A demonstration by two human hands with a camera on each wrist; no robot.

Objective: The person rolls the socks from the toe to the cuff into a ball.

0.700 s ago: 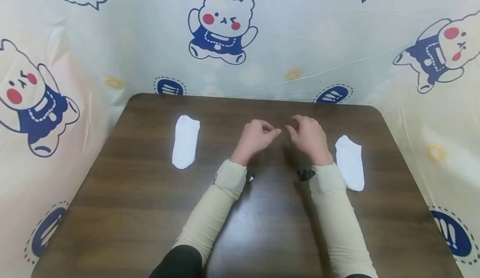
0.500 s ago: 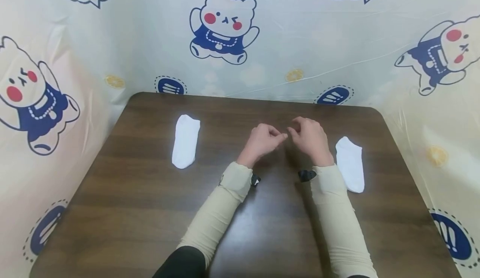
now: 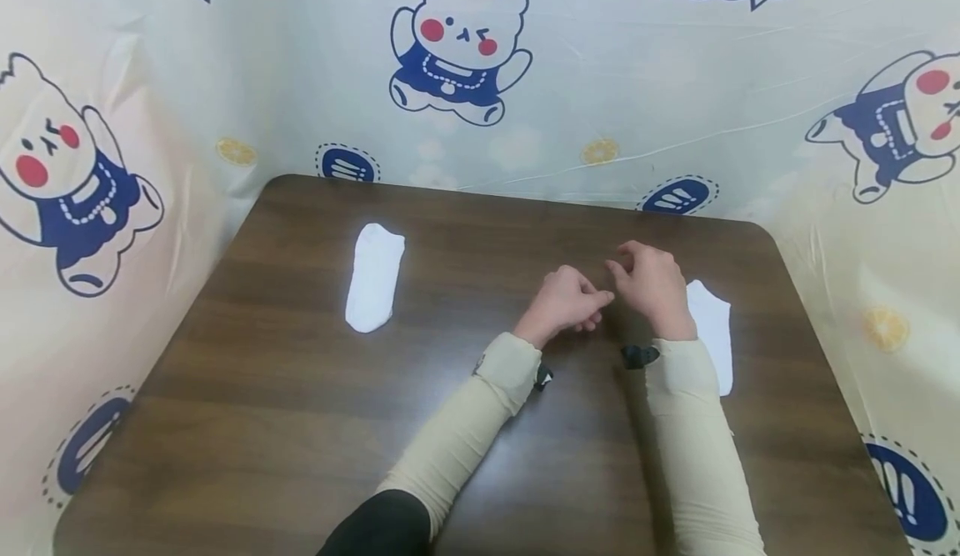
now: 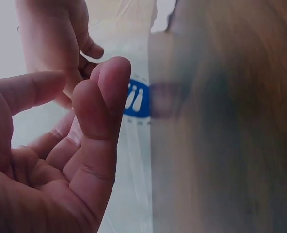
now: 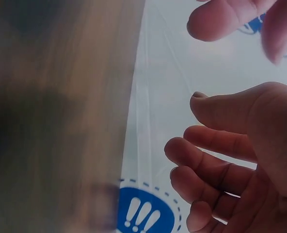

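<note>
Left hand: the left hand (image 3: 566, 304) hovers above the table right of centre, fingers loosely curled, holding nothing; the left wrist view shows the palm bare, thumb and forefinger (image 4: 102, 97) raised and not pinched together.
Right hand: the right hand (image 3: 651, 285) is just beside the left one, fingertips almost meeting it, fingers loosely bent and nothing between them; the right wrist view shows the bent fingers (image 5: 209, 162) with air between them.
Hands together: close, knuckles up, not clasped; whether the fingertips actually touch cannot be told.
Nearest sock: a white sock (image 3: 712, 331) lies flat on the table just right of the right hand, partly hidden by that wrist and sleeve; neither hand touches it.
Other sock: a second white sock (image 3: 373, 277) lies flat at the left of the table, well apart from both hands, its length running away from the person.
Sock count: two, both white ankle socks, with no print or label to be seen.
Sleeves: two beige sleeves (image 3: 465, 431), each with a small black strap at the wrist.
Table: dark brown wood-grain table (image 3: 300, 423) with rounded far corners.
Containers: the socks lie straight on the tabletop.
Backdrop: a pale plastic sheet (image 3: 600, 81) stands round three sides of the table.
Backdrop prints: three cartoon bears in blue dresses, of which one bear (image 3: 457, 43) is centred; blue ovals each bearing three exclamation marks, "!!!" (image 3: 677, 197); small orange slices.
Writing: speech bubbles at the top edge are cut off and cannot be read.
</note>
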